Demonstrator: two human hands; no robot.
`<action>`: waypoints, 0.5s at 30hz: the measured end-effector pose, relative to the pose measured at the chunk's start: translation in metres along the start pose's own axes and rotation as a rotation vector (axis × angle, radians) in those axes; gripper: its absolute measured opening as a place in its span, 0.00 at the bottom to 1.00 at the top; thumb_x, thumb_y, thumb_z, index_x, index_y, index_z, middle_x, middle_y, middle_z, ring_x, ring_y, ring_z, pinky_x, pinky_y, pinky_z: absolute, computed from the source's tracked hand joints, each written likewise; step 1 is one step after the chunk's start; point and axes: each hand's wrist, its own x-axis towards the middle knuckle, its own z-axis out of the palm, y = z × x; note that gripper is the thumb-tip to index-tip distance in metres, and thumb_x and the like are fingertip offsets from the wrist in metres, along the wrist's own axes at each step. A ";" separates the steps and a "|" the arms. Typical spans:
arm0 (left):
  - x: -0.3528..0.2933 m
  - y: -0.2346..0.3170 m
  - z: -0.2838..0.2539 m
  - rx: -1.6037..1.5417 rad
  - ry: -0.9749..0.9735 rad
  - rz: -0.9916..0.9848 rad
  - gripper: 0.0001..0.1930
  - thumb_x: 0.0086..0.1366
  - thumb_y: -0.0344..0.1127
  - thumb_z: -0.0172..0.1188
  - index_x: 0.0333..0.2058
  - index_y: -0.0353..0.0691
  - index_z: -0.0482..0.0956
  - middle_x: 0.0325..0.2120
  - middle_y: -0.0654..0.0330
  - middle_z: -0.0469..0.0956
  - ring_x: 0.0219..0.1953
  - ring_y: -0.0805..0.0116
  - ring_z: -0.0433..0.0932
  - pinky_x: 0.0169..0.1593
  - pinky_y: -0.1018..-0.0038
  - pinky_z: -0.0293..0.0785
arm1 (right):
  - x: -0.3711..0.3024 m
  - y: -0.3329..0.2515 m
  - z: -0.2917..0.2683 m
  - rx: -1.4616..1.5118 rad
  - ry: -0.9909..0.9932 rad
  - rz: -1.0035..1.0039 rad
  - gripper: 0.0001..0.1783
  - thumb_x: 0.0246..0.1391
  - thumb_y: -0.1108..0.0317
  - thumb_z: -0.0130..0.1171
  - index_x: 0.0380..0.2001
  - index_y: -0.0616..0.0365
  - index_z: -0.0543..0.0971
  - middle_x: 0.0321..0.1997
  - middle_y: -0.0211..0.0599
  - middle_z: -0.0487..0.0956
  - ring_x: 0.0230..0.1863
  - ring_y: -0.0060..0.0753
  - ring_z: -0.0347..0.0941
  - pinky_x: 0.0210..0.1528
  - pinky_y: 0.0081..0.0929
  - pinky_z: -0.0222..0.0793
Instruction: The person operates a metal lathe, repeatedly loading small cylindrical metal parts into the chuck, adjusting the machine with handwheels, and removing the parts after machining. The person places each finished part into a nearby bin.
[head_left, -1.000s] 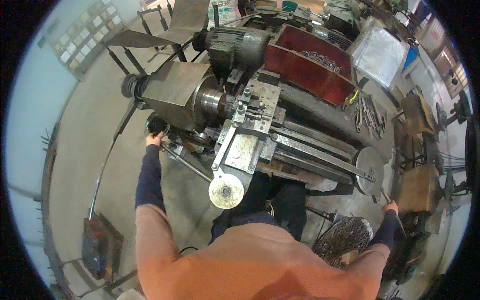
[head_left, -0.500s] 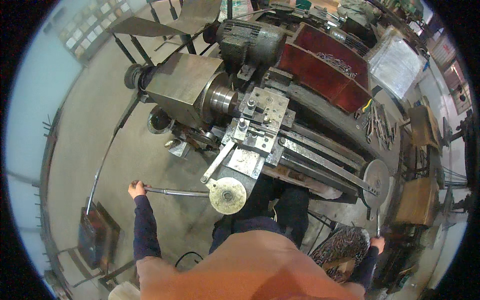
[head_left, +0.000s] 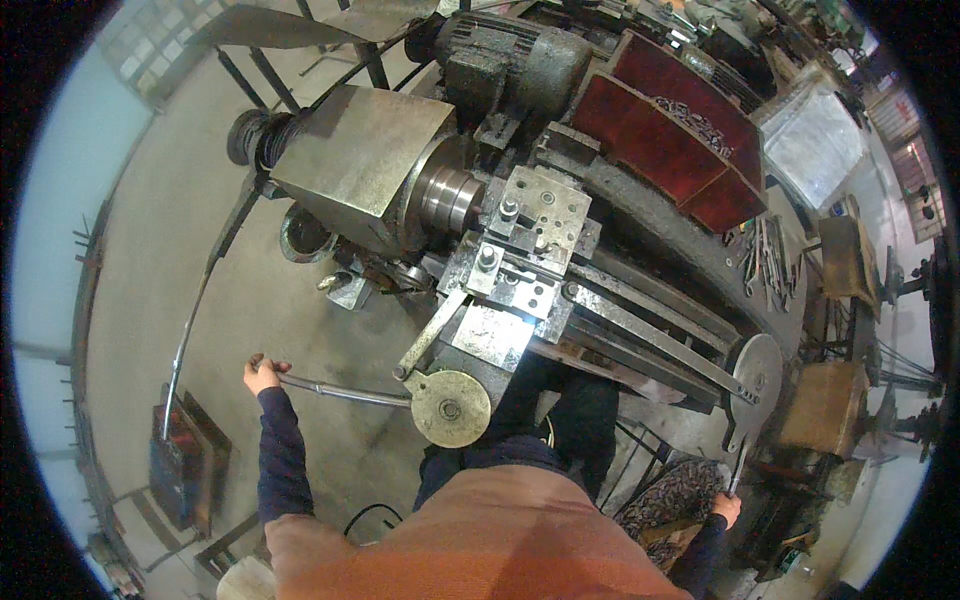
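Right hand (head_left: 727,510): grasps the right lever (head_left: 738,468), joined to the grey disc (head_left: 755,375).
Left hand (head_left: 263,374): grasps the left lever (head_left: 345,392), joined to the round plate (head_left: 450,408).
Tool slide (head_left: 540,225): could strike the spindle (head_left: 448,197), if a lever is pulled too hard.

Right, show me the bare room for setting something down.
Free: grey concrete floor between pale blue wall and slanting silver rod, and from that rod to the left hand. Crowded: dark metal ledge, under red rectangular box and silver wrenches; near the right hand, dark loose heap.
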 end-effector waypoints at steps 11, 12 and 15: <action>0.006 -0.003 0.004 0.010 0.001 -0.008 0.18 0.46 0.20 0.43 0.39 0.21 0.64 0.19 0.47 0.72 0.13 0.58 0.74 0.18 0.67 0.74 | -0.010 -0.011 -0.003 -0.018 0.030 -0.003 0.27 0.36 0.57 0.56 0.44 0.55 0.74 0.40 0.48 0.77 0.43 0.53 0.72 0.45 0.42 0.66; 0.007 -0.003 0.004 0.003 -0.015 -0.023 0.18 0.46 0.20 0.44 0.39 0.21 0.64 0.20 0.46 0.72 0.13 0.58 0.74 0.18 0.67 0.74 | -0.011 -0.017 -0.004 0.034 0.074 -0.068 0.27 0.37 0.58 0.56 0.45 0.54 0.74 0.40 0.48 0.77 0.43 0.53 0.72 0.44 0.42 0.66; 0.011 -0.003 0.001 0.016 -0.034 -0.051 0.17 0.48 0.21 0.44 0.39 0.21 0.63 0.20 0.46 0.72 0.14 0.57 0.75 0.17 0.67 0.73 | -0.003 -0.037 -0.005 0.086 0.179 -0.163 0.28 0.37 0.58 0.56 0.47 0.50 0.73 0.40 0.48 0.77 0.42 0.53 0.72 0.44 0.43 0.66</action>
